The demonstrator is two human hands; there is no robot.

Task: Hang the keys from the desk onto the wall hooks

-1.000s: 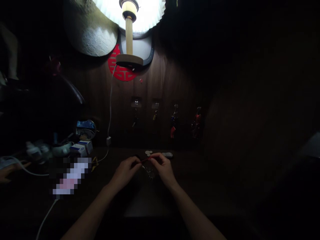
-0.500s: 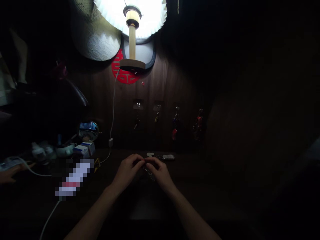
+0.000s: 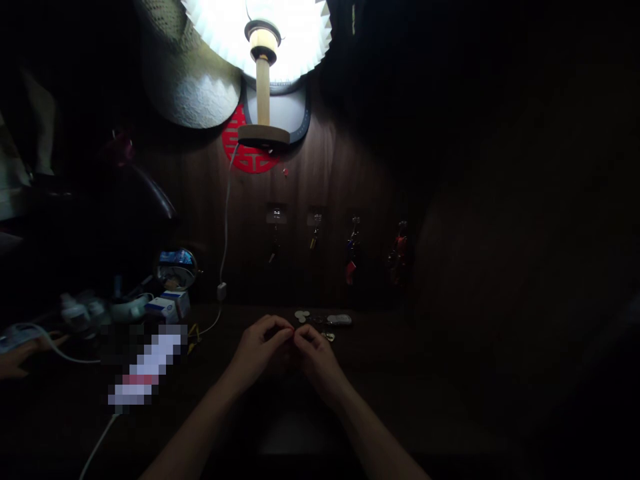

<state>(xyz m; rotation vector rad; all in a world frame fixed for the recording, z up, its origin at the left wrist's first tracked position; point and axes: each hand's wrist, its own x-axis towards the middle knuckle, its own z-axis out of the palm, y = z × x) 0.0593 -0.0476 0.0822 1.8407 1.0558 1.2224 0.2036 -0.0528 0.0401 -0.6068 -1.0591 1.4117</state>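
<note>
My left hand (image 3: 263, 341) and my right hand (image 3: 319, 353) meet over the dark tabletop, thumbs and fingers pinched together. What is between the fingertips is too small and dark to make out. Just beyond them lie several small pale round pieces (image 3: 302, 316). To their right sits a grey, rounded oblong piece (image 3: 339, 320), perhaps on a ring or chain. A small shiny metal piece (image 3: 328, 337) shows right behind my right fingers.
A lit pleated lamp (image 3: 263, 93) is above, its white cable (image 3: 226, 227) running down. Keys (image 3: 314, 240) hang from wall hooks. On the left are small boxes (image 3: 170, 307), a round mirror (image 3: 176, 270), bottles (image 3: 75, 312), a blurred-out white object (image 3: 150, 367) and another person's hand (image 3: 20, 357).
The view has shifted slightly, so the scene sits lower. A shiny dangling piece below my fingertips no longer shows; a shiny piece now appears beyond my right hand. Both hands stay pinched.
</note>
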